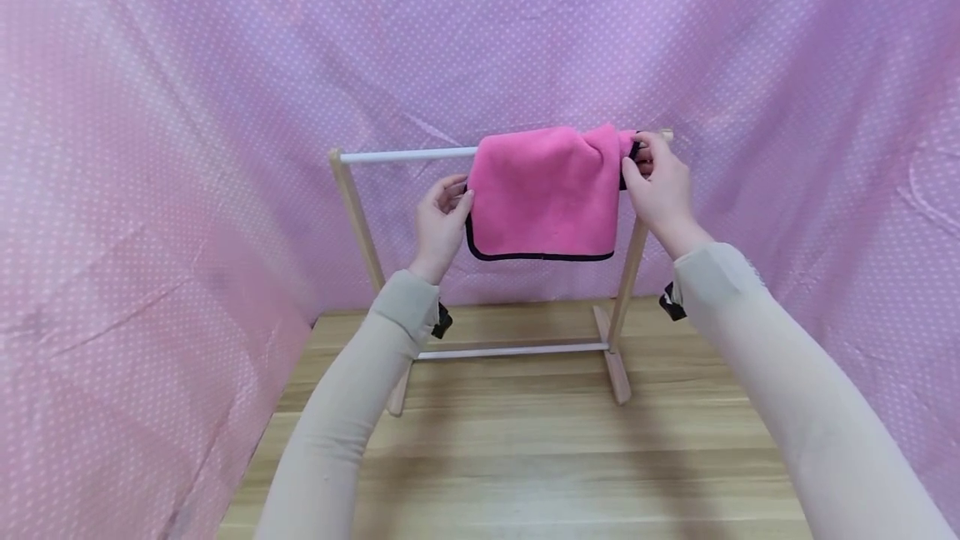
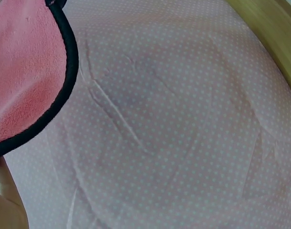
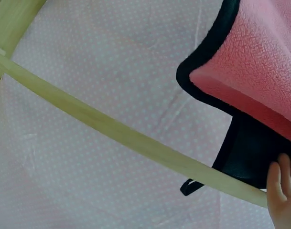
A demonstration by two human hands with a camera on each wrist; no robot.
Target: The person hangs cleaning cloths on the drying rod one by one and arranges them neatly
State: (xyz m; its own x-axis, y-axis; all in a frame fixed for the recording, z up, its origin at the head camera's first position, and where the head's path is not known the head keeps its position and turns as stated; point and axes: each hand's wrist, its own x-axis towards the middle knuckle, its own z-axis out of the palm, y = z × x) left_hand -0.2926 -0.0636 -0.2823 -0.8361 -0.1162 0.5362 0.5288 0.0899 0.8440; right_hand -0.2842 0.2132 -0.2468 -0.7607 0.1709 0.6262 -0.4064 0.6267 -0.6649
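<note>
A pink cloth (image 1: 543,198) with black edging is draped over the white top bar (image 1: 408,155) of a wooden rack. At its left side my left hand (image 1: 441,223) pinches the black edge between thumb and fingers. My right hand (image 1: 663,190) pinches the bunched right edge, close to the bar's right end. In the left wrist view, a rounded corner of the cloth (image 2: 28,62) hangs beside part of the hand (image 2: 9,195). The right wrist view shows the right fingers (image 3: 275,183) against a dark panel (image 3: 245,152) of the cloth, which has a small black loop.
The rack stands on a wood-grain tabletop (image 1: 510,457), with a left post (image 1: 358,223), a right post (image 1: 630,282) and a lower white bar (image 1: 517,351). Pink dotted fabric (image 1: 187,107) surrounds the table on the back and sides.
</note>
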